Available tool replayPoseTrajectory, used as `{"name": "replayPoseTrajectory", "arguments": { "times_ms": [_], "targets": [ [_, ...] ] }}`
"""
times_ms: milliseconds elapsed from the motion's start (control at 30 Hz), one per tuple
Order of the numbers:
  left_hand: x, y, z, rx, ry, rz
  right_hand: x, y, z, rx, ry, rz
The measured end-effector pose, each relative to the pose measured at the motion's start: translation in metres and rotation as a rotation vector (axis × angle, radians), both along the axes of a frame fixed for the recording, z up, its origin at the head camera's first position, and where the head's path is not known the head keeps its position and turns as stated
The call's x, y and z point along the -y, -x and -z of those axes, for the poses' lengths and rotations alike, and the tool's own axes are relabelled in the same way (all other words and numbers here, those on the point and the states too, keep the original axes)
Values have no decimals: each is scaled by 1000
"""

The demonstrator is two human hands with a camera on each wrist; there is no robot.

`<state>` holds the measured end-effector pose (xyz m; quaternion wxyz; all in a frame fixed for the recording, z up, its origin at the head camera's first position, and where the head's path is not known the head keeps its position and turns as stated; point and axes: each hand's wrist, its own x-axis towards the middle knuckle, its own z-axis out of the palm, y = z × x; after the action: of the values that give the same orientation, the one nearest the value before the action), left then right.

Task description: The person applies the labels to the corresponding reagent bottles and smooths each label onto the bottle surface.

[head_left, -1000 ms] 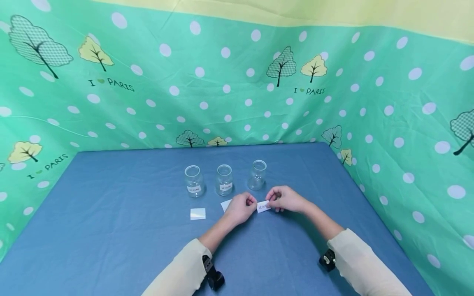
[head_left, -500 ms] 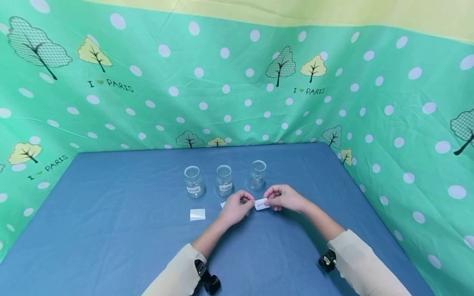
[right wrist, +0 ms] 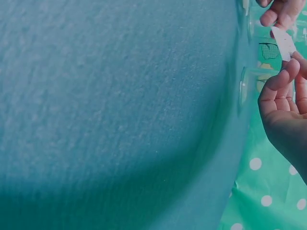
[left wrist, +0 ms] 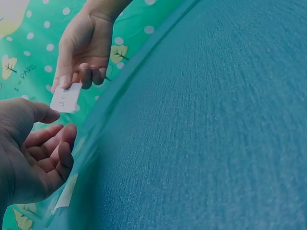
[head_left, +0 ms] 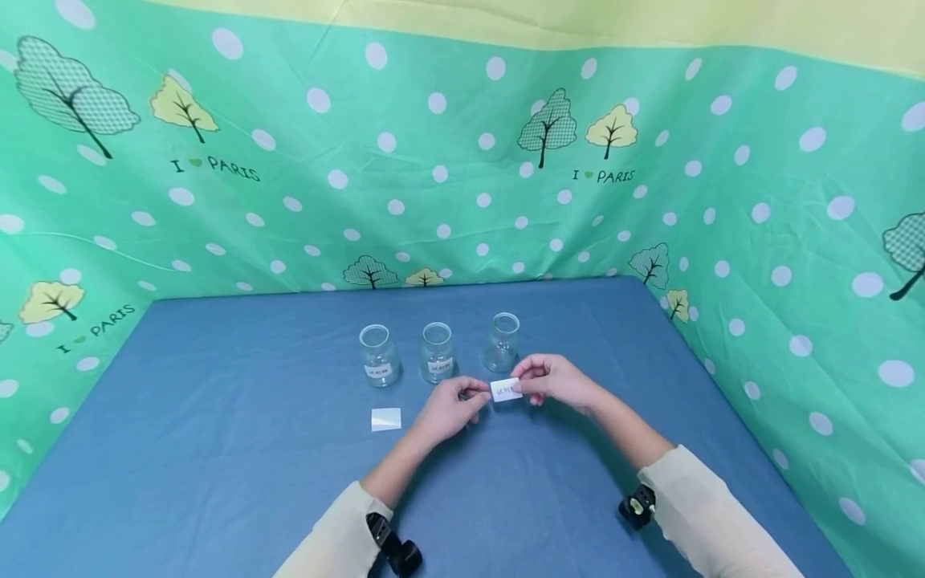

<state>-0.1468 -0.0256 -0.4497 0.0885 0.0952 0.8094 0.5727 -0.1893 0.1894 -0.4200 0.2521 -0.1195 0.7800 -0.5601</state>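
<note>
My right hand (head_left: 560, 381) pinches a small white label (head_left: 504, 390) with dark lettering between thumb and fingers, just above the table in front of the right jar. Close to the label's left edge is my left hand (head_left: 450, 408); in the left wrist view its thumb (left wrist: 48, 113) is at the label's corner, with a gap between thumb and bent fingers. Whether the thumb touches the label is hard to tell. Three clear glass jars stand upright behind: left jar (head_left: 377, 353) and middle jar (head_left: 437, 352) carry similar labels, while right jar (head_left: 502, 341) shows plain glass.
A blank white paper piece (head_left: 386, 419) lies on the blue tablecloth (head_left: 238, 449) left of my left hand. Another white piece (left wrist: 67, 192) shows below the left fingers in the left wrist view. Green dotted fabric (head_left: 433, 160) closes off the back and sides.
Both hands have drifted slightly up and, with the label, to the left. The left hand now covers the paper piece beside it; its fingers have loosened at the label's edge.
</note>
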Motion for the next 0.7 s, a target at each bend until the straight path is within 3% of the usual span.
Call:
{"name": "replayPoseTrajectory", "arguments": {
  "times_ms": [200,467,700],
  "targets": [
    [0,-3,-2,3,11,38,0,0,-1,34,58,6],
    [1,-7,-4,-20,-5,34,5,0,-2,74,82,45],
    [2,-8,-2,-40,-11,15,7,-1,-3,50,60,55]
  ]
}}
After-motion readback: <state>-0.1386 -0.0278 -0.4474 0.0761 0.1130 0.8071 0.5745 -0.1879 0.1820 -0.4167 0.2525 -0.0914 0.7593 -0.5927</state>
